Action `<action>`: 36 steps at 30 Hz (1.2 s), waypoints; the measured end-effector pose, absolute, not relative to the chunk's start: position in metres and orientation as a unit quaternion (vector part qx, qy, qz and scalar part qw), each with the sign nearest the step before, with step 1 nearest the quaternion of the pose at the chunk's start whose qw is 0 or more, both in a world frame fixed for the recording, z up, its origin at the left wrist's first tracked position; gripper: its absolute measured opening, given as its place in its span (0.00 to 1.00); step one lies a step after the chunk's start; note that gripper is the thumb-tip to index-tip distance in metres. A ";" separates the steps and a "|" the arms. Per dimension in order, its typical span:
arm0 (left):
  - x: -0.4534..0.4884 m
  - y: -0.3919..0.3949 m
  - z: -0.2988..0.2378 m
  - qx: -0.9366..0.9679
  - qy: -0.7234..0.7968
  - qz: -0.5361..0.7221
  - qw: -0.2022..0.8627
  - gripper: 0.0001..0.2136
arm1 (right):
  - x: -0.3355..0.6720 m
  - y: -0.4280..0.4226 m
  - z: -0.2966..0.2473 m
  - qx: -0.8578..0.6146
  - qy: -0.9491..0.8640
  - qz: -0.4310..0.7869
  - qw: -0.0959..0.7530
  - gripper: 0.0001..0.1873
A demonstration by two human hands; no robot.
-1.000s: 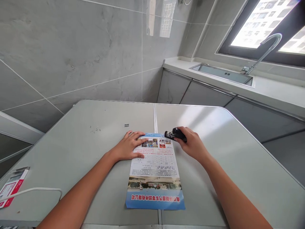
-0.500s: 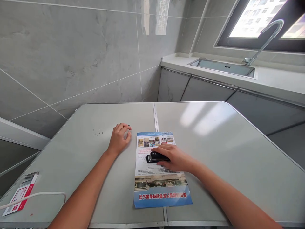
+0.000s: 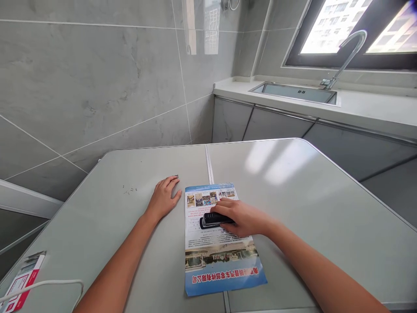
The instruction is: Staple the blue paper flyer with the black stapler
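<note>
A printed flyer [image 3: 218, 252] with a blue band at its near edge lies on the grey folding table [image 3: 293, 195]. My right hand [image 3: 239, 215] rests on the flyer's upper half, fingers closed over a small black stapler [image 3: 211, 219] that sits on the paper. My left hand [image 3: 163, 195] lies flat on the table just left of the flyer, fingers stretched forward. Its fingertips reach a small strip of staples [image 3: 176, 176] on the tabletop.
Loose staples [image 3: 129, 189] are scattered further left on the table. A red and white card [image 3: 19, 282] and a white cable [image 3: 42, 284] lie at the near left corner. Beyond the table stand a tiled wall, a counter with a sink [image 3: 293, 92] and a tap [image 3: 345, 52].
My right hand brought the stapler from the flyer's top right corner down onto the middle of the flyer. My left hand left the flyer and moved to the table beside it.
</note>
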State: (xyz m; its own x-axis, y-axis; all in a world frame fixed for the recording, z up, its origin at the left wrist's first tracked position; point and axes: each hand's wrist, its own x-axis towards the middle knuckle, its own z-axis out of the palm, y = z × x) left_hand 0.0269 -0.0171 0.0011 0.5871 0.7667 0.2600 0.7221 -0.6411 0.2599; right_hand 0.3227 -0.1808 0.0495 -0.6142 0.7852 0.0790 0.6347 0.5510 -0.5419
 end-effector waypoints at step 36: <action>0.041 -0.048 0.025 0.954 0.124 0.101 0.255 0.16 | 0.312 -0.183 0.051 -0.467 -0.834 0.242 0.166 0.07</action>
